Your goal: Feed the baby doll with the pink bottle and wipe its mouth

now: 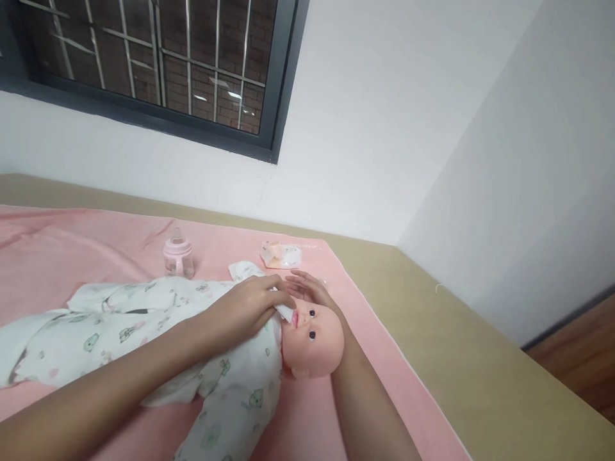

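Note:
A baby doll [317,352] lies on its back, dressed in a white printed outfit [177,314], its bare head pointing to the right. My left hand [252,306] reaches across the doll's chest, fingers closed on a white tissue [285,313]. The tissue touches the doll's chin, just by the mouth. My right forearm passes along the top of the doll's head. Beyond the head, my right hand [310,289] is open with its fingers stretched out beside the doll's cheek; part of the palm is hidden by the head.
A pink-capped baby bottle [178,257] stands upright behind the doll's body. Near the back edge lies a small white and orange packet [282,255]. Under everything is a pink sheet [120,237] on a wooden surface [423,326], with a wall and barred window behind.

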`<state>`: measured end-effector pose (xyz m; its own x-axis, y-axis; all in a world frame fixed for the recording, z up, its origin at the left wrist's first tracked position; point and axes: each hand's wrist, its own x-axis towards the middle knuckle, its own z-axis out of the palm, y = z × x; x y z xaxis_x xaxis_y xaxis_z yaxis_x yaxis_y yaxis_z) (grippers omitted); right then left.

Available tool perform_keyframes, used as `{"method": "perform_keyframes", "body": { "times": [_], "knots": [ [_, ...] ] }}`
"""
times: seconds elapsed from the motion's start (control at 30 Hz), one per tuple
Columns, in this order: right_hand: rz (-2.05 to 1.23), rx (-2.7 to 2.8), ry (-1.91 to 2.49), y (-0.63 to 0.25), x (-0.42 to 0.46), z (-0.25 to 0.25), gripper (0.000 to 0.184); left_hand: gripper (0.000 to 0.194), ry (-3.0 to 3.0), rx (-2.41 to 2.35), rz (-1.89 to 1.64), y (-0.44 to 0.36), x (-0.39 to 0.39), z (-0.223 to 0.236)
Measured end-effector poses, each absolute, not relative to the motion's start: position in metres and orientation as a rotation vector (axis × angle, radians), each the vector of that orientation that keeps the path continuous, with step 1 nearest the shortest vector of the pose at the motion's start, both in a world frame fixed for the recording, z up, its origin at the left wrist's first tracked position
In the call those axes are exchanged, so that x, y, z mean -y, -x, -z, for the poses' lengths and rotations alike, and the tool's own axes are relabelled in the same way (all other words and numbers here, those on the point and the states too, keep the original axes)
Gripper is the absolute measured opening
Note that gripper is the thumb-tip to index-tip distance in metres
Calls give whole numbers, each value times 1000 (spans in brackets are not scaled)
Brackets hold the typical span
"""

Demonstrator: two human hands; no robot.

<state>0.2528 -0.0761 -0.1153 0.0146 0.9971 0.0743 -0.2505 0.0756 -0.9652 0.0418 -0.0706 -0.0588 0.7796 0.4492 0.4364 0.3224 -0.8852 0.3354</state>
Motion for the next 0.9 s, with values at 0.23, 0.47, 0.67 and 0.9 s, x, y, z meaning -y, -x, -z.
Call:
{"method": "perform_keyframes", "body": {
  "times": [0.23,0.47,0.67,0.9],
  "knots": [
    [-1214,1121,927,-251,86,115,50,48,-2564,-566,-769,-44,80,49],
    [-1235,1084,980,-252,77,118,45,46,-2506,-536,-714,-46,84,49],
    [-1160,1132,990,-247,89,107,47,43,-2520,-548,-685,-48,84,52],
    [-1083,1202,963,-238,99,100,56,39,-2581,-544,-740,-48,83,54]
  ]
}}
